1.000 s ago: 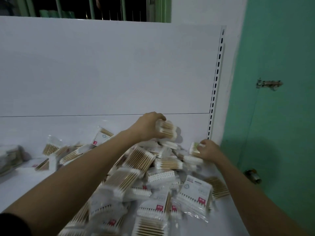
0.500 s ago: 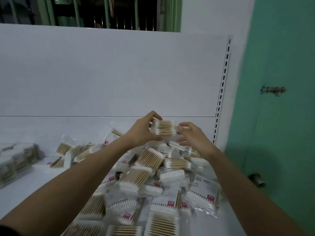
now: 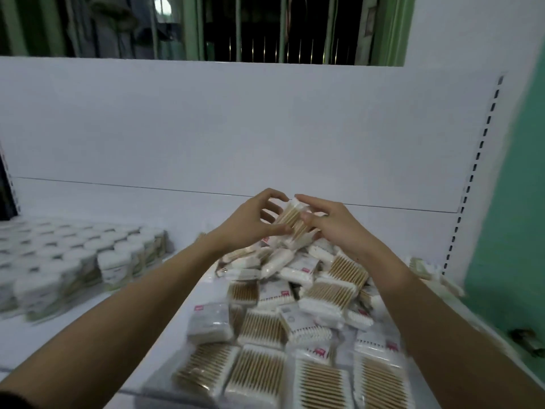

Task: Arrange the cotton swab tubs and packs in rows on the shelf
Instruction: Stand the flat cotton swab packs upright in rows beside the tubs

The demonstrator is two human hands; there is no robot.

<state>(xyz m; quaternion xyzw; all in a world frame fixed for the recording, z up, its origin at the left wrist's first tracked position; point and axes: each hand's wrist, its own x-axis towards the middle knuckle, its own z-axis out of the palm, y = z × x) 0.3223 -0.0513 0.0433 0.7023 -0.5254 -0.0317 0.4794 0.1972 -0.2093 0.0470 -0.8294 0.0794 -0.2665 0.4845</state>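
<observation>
The white shelf ran under a plain white back panel, with a barred window above it and a green wall off to the right. Compared to half a second before, the view had swung left, so rows of white tubs showed at the shelf's left end, and both hands had closed in tighter around the one pack. The left hand had its fingers curled round the pack's left side, and the right hand pinched it from the right, thumb across the front. The pack was held tilted in the air, just above the far end of the heap of packs. It was clear plastic with tan sticks and white cotton tips (pretty blurry, so no label readable). The heap sprawled loose over the shelf's right half, a few packs showing red labels.
</observation>
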